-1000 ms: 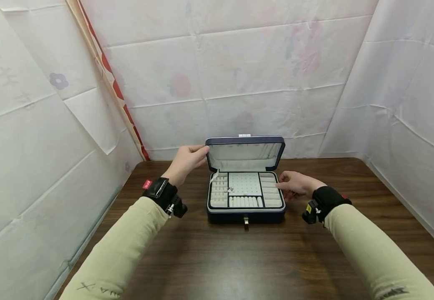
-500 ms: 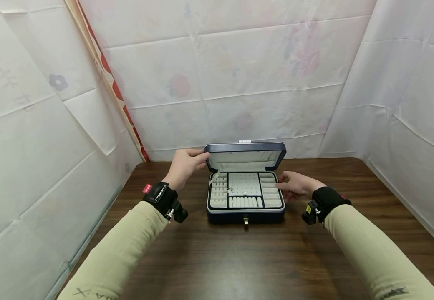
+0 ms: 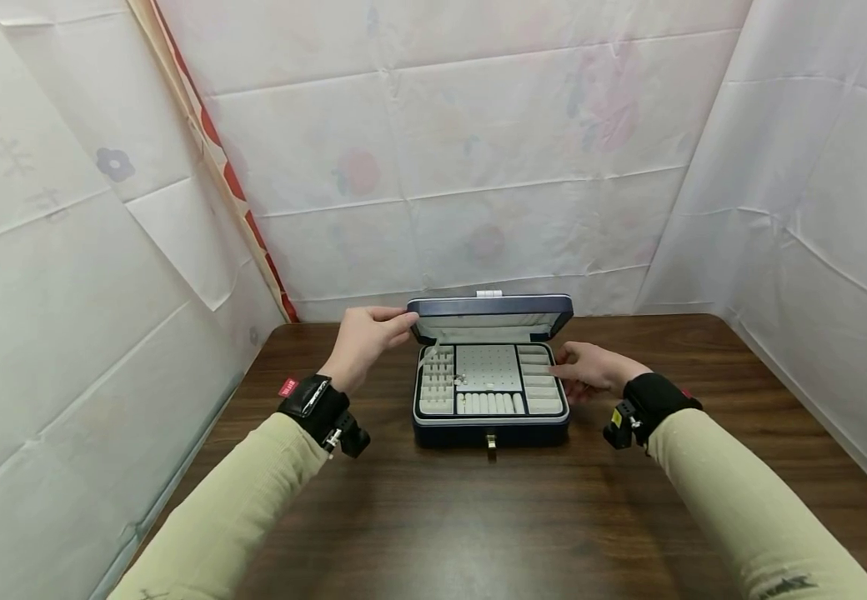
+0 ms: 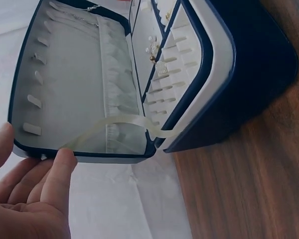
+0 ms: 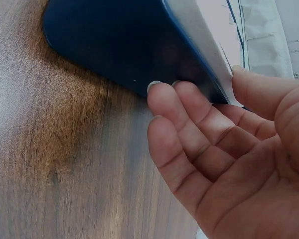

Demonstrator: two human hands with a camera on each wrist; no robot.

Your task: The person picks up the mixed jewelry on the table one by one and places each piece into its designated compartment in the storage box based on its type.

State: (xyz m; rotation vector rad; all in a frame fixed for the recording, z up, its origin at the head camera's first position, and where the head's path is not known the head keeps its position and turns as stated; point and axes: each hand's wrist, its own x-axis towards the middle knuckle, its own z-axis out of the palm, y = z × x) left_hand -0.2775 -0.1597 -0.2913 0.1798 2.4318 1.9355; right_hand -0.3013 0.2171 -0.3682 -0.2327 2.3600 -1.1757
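A navy jewelry box point(image 3: 489, 432) stands on the table with its lid point(image 3: 489, 307) tilted partway over the tray. My left hand point(image 3: 364, 340) holds the lid's left corner between thumb and fingers; in the left wrist view, the fingertips point(image 4: 66, 158) lie along the lid's edge. My right hand point(image 3: 594, 367) steadies the box's right side. Its thumb point(image 5: 254, 87) sits at the pale rim while the other fingers curl against the dark outer wall. A pale ribbon point(image 4: 122, 119) links lid and tray. Small earrings point(image 4: 153, 49) sit in the tray.
Brown wood table point(image 3: 433, 517) lies under the box and in front of it. White printed sheeting point(image 3: 433, 167) hangs behind and at both sides. A small metal clasp point(image 3: 491, 442) is on the box's front.
The lid has swung lower and toward the viewer, its white inside showing less. My left hand has come down with it. My right hand has stayed at the box's right side.
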